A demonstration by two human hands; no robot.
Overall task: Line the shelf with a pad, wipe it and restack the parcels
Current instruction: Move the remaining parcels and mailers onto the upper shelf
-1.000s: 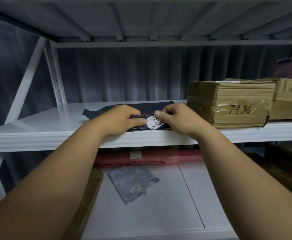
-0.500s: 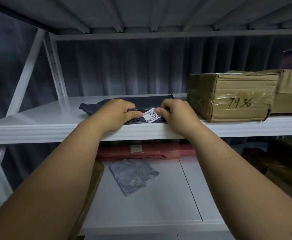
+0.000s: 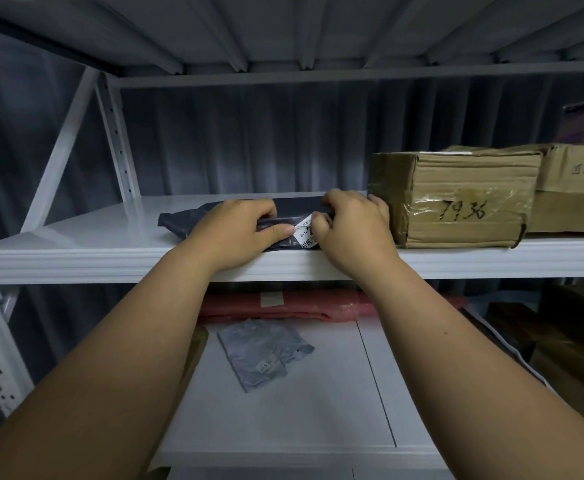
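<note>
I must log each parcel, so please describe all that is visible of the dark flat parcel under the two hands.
The dark parcel is a flat, soft bag of what looks like black or dark grey plastic film, slightly wrinkled. It lies flat on the white shelf, near the front edge, just left of the cardboard box marked 7936. A white printed label sits on its front part, partly covered. The left hand and the right hand both grip its front edge, thumbs by the label.

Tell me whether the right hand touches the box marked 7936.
Touching. The head view shows the right hand with its fingers against the near left corner of the cardboard box, no gap between them.
</note>
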